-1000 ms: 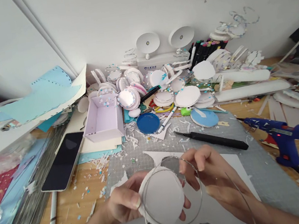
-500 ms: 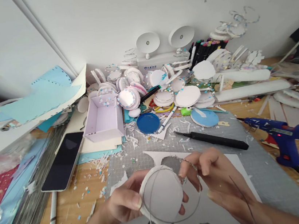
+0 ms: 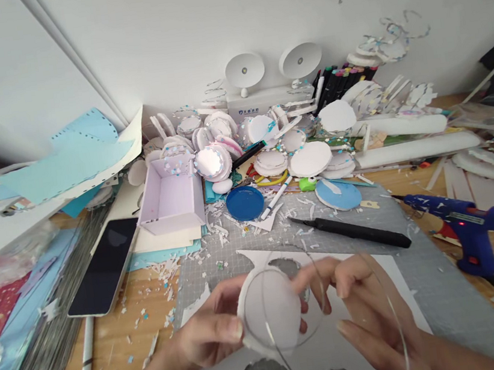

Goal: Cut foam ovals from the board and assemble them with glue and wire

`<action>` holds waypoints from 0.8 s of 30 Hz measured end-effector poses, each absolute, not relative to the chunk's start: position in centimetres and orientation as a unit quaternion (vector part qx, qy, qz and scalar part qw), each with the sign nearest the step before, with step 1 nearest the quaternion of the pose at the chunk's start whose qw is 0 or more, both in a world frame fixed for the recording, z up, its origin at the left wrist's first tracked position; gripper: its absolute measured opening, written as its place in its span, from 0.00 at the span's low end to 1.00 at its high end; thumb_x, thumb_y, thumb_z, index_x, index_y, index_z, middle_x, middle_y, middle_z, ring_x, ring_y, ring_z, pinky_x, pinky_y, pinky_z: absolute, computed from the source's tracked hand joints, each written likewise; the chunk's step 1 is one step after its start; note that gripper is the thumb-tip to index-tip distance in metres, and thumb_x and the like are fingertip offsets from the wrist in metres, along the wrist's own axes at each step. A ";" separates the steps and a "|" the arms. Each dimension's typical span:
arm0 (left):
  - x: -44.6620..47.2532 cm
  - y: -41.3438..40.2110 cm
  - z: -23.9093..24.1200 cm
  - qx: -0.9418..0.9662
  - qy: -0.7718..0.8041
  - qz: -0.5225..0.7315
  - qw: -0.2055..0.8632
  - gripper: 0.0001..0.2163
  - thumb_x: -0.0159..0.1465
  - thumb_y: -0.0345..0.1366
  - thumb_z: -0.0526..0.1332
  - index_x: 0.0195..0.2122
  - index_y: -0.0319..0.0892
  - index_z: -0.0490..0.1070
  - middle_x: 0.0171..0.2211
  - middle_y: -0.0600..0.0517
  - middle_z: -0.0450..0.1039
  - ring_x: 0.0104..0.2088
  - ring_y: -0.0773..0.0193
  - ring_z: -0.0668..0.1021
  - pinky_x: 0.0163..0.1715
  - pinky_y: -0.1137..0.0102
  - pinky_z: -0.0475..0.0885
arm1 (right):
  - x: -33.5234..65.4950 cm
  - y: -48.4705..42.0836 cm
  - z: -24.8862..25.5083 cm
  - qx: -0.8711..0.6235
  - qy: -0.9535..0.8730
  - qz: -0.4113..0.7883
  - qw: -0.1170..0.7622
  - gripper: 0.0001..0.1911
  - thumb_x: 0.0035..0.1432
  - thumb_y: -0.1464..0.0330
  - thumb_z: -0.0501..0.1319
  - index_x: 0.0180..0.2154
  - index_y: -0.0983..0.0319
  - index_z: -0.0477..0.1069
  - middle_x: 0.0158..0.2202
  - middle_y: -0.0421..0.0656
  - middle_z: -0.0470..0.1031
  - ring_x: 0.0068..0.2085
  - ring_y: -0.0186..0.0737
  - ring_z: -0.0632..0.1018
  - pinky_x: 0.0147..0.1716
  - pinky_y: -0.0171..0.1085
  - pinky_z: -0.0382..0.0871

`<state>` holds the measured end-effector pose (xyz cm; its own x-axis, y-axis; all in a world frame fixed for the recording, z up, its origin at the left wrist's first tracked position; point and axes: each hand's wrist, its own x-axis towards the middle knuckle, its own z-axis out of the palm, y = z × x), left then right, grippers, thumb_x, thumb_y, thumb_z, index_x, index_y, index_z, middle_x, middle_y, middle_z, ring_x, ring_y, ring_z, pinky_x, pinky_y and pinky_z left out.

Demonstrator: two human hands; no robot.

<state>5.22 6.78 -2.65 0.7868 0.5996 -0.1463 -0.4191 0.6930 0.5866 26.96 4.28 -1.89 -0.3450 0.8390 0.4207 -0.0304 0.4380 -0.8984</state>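
Observation:
My left hand grips a round white foam disc by its left edge, thumb in front and fingertips showing at the far side. The disc's flat face is turned towards me. A thin wire curves across that face, with loose loops blurred by motion. My right hand is at the disc's right, fingers bent, with the wire running between them and the index fingertip close to the disc's edge. Below both hands lies a white sheet with round cut-outs, on a grey cutting mat.
A black craft knife and a blue lid lie beyond my hands. The blue glue gun stands at right, its red light lit. Left are a phone, a lilac box and a bundle of wires. Decorated discs crowd the back.
The disc has shifted slightly right and up in my left hand's grip. The wire has swung, with its loop and tail changing shape. My right hand has moved a little.

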 end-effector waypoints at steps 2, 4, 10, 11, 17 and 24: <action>5.4 6.7 -2.7 0.263 0.178 0.301 0.899 0.28 0.50 0.39 0.69 0.53 0.35 0.71 0.42 0.39 0.77 0.43 0.49 0.79 0.33 0.71 0.69 | 26.9 4.3 -2.3 -0.259 -0.725 0.409 0.490 0.07 0.62 0.71 0.53 0.42 0.56 0.55 0.40 0.47 0.75 0.33 0.41 0.74 0.30 0.39 0.69; 5.5 6.7 -2.7 0.254 0.172 0.309 0.900 0.29 0.50 0.39 0.69 0.53 0.35 0.71 0.42 0.40 0.77 0.43 0.50 0.79 0.35 0.71 0.69 | 26.9 4.2 -2.5 -0.250 -0.741 0.372 0.500 0.10 0.60 0.73 0.54 0.43 0.56 0.56 0.41 0.48 0.76 0.34 0.41 0.74 0.30 0.38 0.68; 5.3 6.9 -2.5 0.236 0.128 0.294 0.917 0.31 0.49 0.38 0.69 0.56 0.36 0.68 0.49 0.39 0.74 0.46 0.52 0.78 0.41 0.69 0.71 | 26.7 4.0 -2.3 -0.359 -0.616 0.421 0.560 0.08 0.60 0.72 0.57 0.38 0.55 0.60 0.37 0.42 0.69 0.32 0.36 0.70 0.29 0.35 0.65; 5.3 6.9 -2.4 0.230 0.118 0.286 0.922 0.31 0.50 0.39 0.69 0.55 0.35 0.68 0.49 0.38 0.74 0.45 0.52 0.78 0.40 0.69 0.71 | 26.7 4.2 -2.4 -0.370 -0.591 0.450 0.558 0.06 0.61 0.72 0.57 0.38 0.55 0.61 0.37 0.41 0.68 0.32 0.35 0.69 0.29 0.34 0.65; 5.9 6.9 -2.5 0.211 0.206 0.273 0.916 0.18 0.57 0.39 0.65 0.45 0.30 0.75 0.38 0.38 0.79 0.36 0.54 0.81 0.39 0.64 0.75 | 26.6 5.6 -3.2 -0.400 -0.452 0.675 0.426 0.06 0.64 0.63 0.56 0.36 0.58 0.67 0.28 0.36 0.65 0.27 0.30 0.65 0.27 0.30 0.61; 6.1 7.1 -3.1 0.313 0.383 0.285 0.821 0.19 0.59 0.49 0.63 0.25 0.35 0.71 0.16 0.49 0.74 0.13 0.70 0.72 0.14 0.79 0.63 | 26.6 5.8 -3.3 -0.360 -0.399 0.757 0.372 0.15 0.61 0.58 0.60 0.28 0.62 0.66 0.21 0.35 0.66 0.22 0.27 0.65 0.23 0.29 0.58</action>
<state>6.14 7.12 -3.10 0.5440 0.7080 -0.4502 -0.2286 0.6414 0.7324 26.60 5.77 -3.34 -0.4632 0.8507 -0.2485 -0.2759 -0.4049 -0.8718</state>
